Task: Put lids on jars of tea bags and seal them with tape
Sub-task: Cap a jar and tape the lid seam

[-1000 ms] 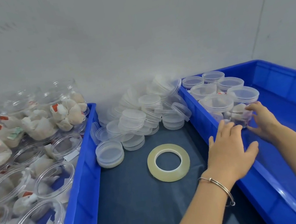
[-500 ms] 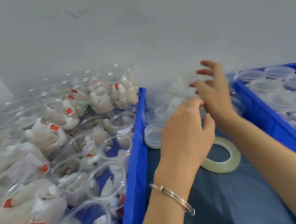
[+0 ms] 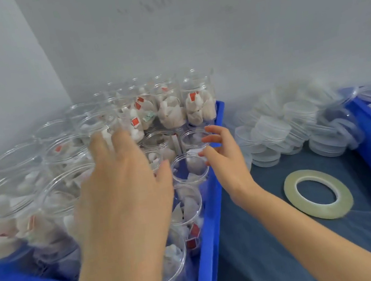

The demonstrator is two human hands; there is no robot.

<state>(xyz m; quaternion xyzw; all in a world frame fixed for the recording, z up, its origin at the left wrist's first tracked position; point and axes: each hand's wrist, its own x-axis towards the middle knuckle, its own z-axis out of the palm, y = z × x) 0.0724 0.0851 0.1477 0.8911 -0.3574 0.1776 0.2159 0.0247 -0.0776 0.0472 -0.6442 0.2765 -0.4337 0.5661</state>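
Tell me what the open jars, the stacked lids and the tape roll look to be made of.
Open jars: clear, glossy, probably rigid plastic; the tea bags show through the walls and the rims catch highlights, though glass can't be excluded. Stacked lids: thin translucent plastic, slightly frosted, with molded rims. Tape roll: pale yellowish, glossy, see-through film, apparently clear adhesive tape; its core isn't discernible.

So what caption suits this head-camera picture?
Both hands, left and right, reach over open tea-bag jars in a blue bin.

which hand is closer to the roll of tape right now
Right. The right hand is over the edge of the blue bin of jars, just left of the tape roll lying on the dark mat. The left hand reaches further left, over the open jars.
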